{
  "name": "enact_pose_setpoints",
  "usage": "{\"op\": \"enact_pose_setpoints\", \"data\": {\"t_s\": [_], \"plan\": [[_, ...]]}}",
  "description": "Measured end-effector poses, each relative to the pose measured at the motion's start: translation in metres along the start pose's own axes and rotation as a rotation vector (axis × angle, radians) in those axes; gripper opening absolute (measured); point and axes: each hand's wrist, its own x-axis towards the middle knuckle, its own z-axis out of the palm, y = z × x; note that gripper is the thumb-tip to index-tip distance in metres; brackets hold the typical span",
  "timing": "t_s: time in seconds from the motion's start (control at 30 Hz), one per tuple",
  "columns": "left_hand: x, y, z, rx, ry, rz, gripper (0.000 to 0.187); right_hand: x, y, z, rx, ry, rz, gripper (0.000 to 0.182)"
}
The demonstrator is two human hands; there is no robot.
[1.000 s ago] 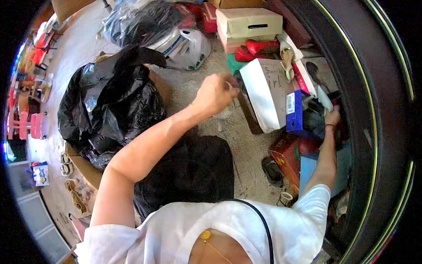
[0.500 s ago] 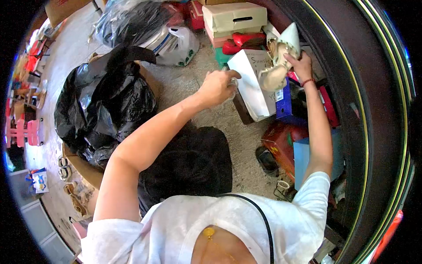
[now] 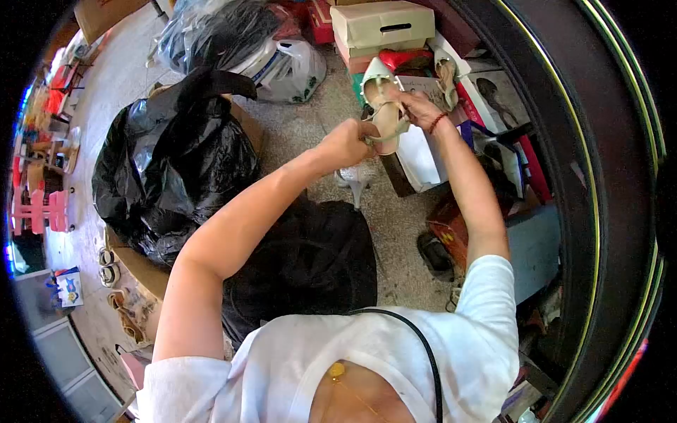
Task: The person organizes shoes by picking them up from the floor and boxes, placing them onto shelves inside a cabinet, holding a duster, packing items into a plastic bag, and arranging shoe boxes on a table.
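Observation:
My left hand [image 3: 345,144] is closed on a white high-heeled shoe [image 3: 355,180]; the shoe's heel hangs below my fist. My right hand [image 3: 417,106], with a red thread bracelet on its wrist, holds a cream pointed shoe [image 3: 381,95] by its back. The cream shoe's sole faces me and touches my left hand. Both hands meet above a white shoebox [image 3: 423,151] that stands open on the floor. Another cream shoe [image 3: 446,74] lies on the boxes behind.
A big black plastic bag [image 3: 176,162] fills a carton on the left. Stacked shoeboxes [image 3: 381,25], red shoes [image 3: 402,58] and a white carrier bag [image 3: 289,70] sit at the back. A red box [image 3: 451,225], a black shoe [image 3: 434,254] and a dark door frame [image 3: 585,176] lie to the right.
My right hand lifted the cream shoe out of the boxes on the right and carried it left to my left hand. My left hand stayed in place.

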Motion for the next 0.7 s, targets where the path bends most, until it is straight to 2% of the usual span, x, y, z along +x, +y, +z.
{"op": "enact_pose_setpoints", "data": {"t_s": [0.03, 0.1, 0.13, 0.17, 0.23, 0.27, 0.3, 0.33, 0.4, 0.43, 0.5, 0.53, 0.57, 0.63, 0.67, 0.7], "plan": [[-0.001, -0.004, -0.003, 0.001, -0.001, -0.003, 0.026, -0.002, -0.003, -0.003, -0.013, 0.015, 0.019, 0.054], [-0.012, 0.011, -0.011, 0.016, 0.144, -0.153, 0.025, 0.065, 0.043, -0.062, -0.557, 0.405, -0.062, 0.065], [-0.016, 0.013, -0.014, -0.081, 0.199, -0.163, 0.024, 0.04, 0.028, -0.055, -0.959, 0.631, -0.111, 0.062], [-0.019, 0.013, -0.016, -0.082, 0.207, -0.164, 0.024, 0.031, 0.025, -0.056, -1.154, 0.642, 0.004, 0.059], [-0.023, 0.014, -0.021, -0.192, 0.308, -0.344, 0.026, 0.035, 0.031, -0.076, -1.346, 0.647, 0.114, 0.056], [-0.023, 0.008, -0.022, -0.192, 0.313, -0.344, 0.026, 0.047, 0.047, -0.092, -1.391, 0.551, 0.212, 0.053], [-0.021, -0.002, -0.022, -0.141, 0.313, -0.354, 0.034, 0.059, 0.06, -0.101, -1.429, 0.455, 0.314, 0.05], [-0.021, -0.009, -0.021, -0.088, 0.306, -0.365, 0.041, 0.066, 0.07, -0.105, -1.423, 0.456, 0.32, 0.05], [-0.023, -0.013, -0.019, -0.169, 0.348, -0.356, 0.037, 0.065, 0.081, -0.109, -1.155, 0.808, 0.143, 0.041], [-0.023, -0.014, -0.018, -0.254, 0.408, -0.341, 0.034, 0.066, 0.082, -0.114, -1.149, 0.814, 0.153, 0.041], [-0.025, -0.011, -0.02, -0.291, 0.455, -0.309, 0.037, 0.061, 0.064, -0.108, -0.803, 0.968, 0.281, 0.032], [-0.026, -0.01, -0.024, -0.336, 0.411, -0.356, 0.038, 0.079, 0.085, -0.121, -0.905, 1.134, 0.134, 0.028], [-0.027, -0.004, -0.027, -0.381, 0.369, -0.4, 0.039, 0.092, 0.101, -0.134, -0.901, 1.138, 0.13, 0.028], [-0.028, 0.011, -0.028, -0.312, 0.384, -0.431, 0.039, 0.111, 0.116, -0.149, -1.089, 0.967, 0.098, 0.028], [-0.029, 0.014, -0.029, -0.246, 0.399, -0.466, 0.039, 0.1, 0.106, -0.137, -0.888, 0.888, 0.124, 0.028], [-0.028, 0.011, -0.028, -0.244, 0.407, -0.462, 0.039, 0.095, 0.1, -0.131, -0.886, 0.887, 0.115, 0.028]]}}
